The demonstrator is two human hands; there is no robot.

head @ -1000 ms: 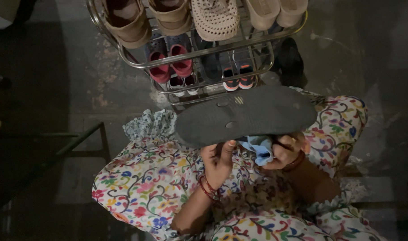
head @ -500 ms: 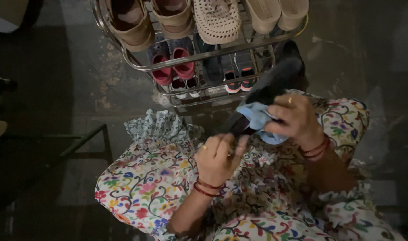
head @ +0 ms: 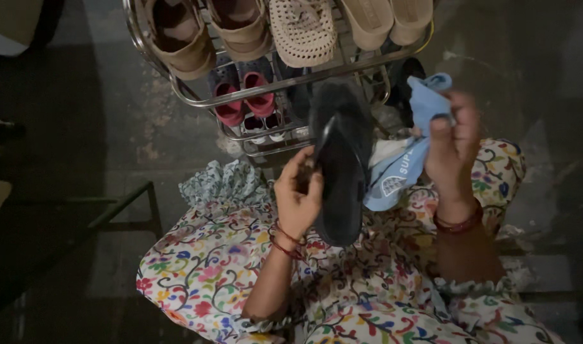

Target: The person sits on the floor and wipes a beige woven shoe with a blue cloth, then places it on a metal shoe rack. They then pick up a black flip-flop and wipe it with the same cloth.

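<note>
Holding black flip-flop (head: 340,165), blue cloth (head: 403,153); shoe rack (head: 285,83) holding sandals (head: 240,28)

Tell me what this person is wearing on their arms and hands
Both forearms are bare. The left hand has thin red bangles at the wrist. The right hand has a broader stack of dark red bangles. The sleeves end near the elbows, white cloth with a floral print in many colours and gathered, frilled edges. Any rings are too blurred to tell.

I saw no packages, signs or screens. The only label-like mark was a white printed emblem with lettering on the light blue cloth (head: 403,159), on its lower fold hanging just right of the dark sandal (head: 342,159).
</note>
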